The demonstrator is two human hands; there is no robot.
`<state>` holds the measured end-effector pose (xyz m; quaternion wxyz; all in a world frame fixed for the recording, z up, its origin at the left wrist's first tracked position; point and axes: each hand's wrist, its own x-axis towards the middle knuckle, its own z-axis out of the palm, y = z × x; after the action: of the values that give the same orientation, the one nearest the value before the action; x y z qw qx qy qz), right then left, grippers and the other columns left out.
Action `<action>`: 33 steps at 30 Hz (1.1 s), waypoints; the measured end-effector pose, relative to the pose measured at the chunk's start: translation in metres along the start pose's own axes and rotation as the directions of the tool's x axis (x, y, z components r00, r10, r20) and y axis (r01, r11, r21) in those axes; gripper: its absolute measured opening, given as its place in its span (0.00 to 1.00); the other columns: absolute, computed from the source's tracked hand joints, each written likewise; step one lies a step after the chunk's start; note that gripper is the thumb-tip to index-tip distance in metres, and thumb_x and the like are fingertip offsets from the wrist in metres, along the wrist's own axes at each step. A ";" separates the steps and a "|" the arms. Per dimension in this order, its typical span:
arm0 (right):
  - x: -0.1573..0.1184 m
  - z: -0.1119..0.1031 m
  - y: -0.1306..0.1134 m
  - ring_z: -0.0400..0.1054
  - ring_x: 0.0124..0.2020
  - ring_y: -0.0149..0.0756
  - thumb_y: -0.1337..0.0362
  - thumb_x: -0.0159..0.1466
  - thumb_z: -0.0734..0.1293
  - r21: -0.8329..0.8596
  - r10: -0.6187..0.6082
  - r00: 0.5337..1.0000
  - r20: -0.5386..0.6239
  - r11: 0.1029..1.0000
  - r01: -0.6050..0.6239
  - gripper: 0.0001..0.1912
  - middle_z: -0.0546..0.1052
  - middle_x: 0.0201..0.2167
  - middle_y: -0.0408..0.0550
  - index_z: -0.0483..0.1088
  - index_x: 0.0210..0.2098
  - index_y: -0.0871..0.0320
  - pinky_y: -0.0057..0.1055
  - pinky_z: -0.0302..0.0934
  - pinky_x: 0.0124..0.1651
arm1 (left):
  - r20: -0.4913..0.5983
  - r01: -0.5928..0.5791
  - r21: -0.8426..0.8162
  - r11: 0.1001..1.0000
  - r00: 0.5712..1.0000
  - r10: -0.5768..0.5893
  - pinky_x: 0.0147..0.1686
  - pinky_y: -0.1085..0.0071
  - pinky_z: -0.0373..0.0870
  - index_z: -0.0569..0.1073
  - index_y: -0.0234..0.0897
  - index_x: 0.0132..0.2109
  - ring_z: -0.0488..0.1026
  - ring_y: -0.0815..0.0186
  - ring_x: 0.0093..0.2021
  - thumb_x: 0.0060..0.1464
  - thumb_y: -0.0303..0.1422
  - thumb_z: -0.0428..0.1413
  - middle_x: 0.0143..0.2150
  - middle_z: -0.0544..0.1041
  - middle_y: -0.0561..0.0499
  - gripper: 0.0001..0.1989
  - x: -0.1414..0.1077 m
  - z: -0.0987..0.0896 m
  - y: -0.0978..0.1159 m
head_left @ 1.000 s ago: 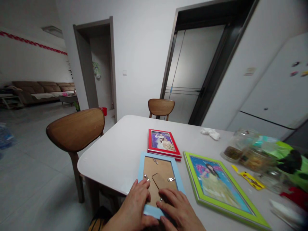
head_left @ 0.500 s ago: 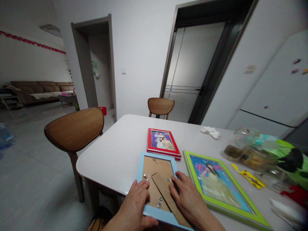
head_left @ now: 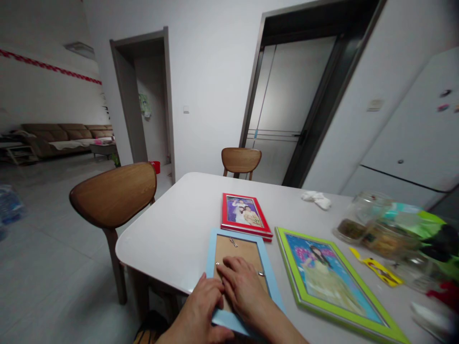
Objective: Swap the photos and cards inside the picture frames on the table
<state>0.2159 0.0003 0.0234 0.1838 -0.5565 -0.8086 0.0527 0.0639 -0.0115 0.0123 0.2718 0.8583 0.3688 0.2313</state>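
Observation:
A light-blue picture frame [head_left: 273, 285] lies face down at the table's near edge, its brown backing board [head_left: 245, 247] upward. My left hand [head_left: 205, 303] grips the frame's near left corner, thumb along the near side and fingers curled over the left side. My right hand [head_left: 244, 291] lies across the backing, fingers stretched toward the left side, where a small metal clip [head_left: 217, 263] shows at the fingertips. Another clip [head_left: 234, 242] sits at the far end, and a third metal clip [head_left: 261, 274] at the right. The frame's stand leg is hidden under my right hand.
A red picture frame [head_left: 245, 230] lies beyond the blue one, a green picture frame [head_left: 297, 282] to its right. Glass jars [head_left: 371, 205], a yellow packet [head_left: 382, 271] and crumpled tissue [head_left: 316, 199] are farther right. Wooden chairs [head_left: 118, 193] stand around the white table [head_left: 161, 229].
My right hand has moved left, from the right clip and stand leg to the left side of the backing. The right clip shows turned. My left hand stays at the frame's corner.

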 end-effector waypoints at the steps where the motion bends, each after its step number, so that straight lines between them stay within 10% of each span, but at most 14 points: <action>1: 0.002 0.001 -0.001 0.58 0.44 0.38 0.66 0.59 0.55 0.003 -0.007 1.000 0.006 1.000 0.007 0.15 0.68 0.43 0.49 0.67 0.43 0.52 0.35 0.51 0.45 | 0.006 -0.002 -0.009 1.000 1.000 0.002 0.53 0.58 0.47 0.62 0.38 0.30 0.65 0.63 0.42 0.32 0.31 0.63 0.39 0.70 0.51 0.18 -0.001 -0.001 -0.001; 22: -0.002 -0.006 -0.008 0.58 0.41 0.34 0.67 0.59 0.55 0.081 -0.116 0.991 0.061 0.991 0.111 0.11 0.70 0.41 0.42 0.68 0.36 0.52 0.32 0.49 0.45 | -0.002 -0.006 -0.077 0.997 1.000 0.005 0.47 0.66 0.56 0.63 0.36 0.28 0.66 0.64 0.38 0.31 0.32 0.65 0.35 0.71 0.52 0.18 0.001 -0.001 -0.006; 33: 0.063 0.012 0.060 0.62 0.22 0.30 0.65 0.56 0.58 -0.003 0.336 0.930 -0.147 0.941 -0.340 0.11 0.71 0.21 0.47 0.67 0.21 0.59 0.26 0.49 0.25 | -0.007 -0.115 -0.066 0.991 0.993 0.114 0.53 0.59 0.50 0.63 0.37 0.27 0.68 0.64 0.39 0.41 0.42 0.58 0.37 0.71 0.49 0.15 0.002 0.006 -0.013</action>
<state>0.2445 0.0819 0.0100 0.2220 -0.6921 -0.6861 0.0315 0.0619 -0.0042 0.0000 0.2858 0.8681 0.3115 0.2602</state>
